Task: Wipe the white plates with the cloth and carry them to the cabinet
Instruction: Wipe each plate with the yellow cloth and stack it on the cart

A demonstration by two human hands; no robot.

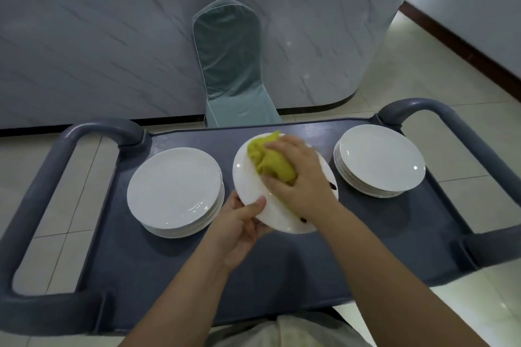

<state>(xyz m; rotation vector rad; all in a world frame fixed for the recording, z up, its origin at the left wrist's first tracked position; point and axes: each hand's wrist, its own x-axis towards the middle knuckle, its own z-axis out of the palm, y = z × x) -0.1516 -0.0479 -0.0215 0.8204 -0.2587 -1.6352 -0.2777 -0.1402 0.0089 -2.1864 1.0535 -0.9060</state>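
Wiping a round white ceramic plate [249, 180], tilted above the grey plastic trolley surface [253, 276].
The left grip [239, 222] is pinching the plate's near rim, thumb on top, steadying it under the bunched yellow-green cloth [270, 163], which the right grip [298, 177] is clutching and pressing down. The plate is hanging between a left stack [174, 186] and a right stack [380, 160] of white plates.

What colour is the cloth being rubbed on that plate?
The cloth is yellow-green, bunched under the right hand on the white plate; head view shows it.
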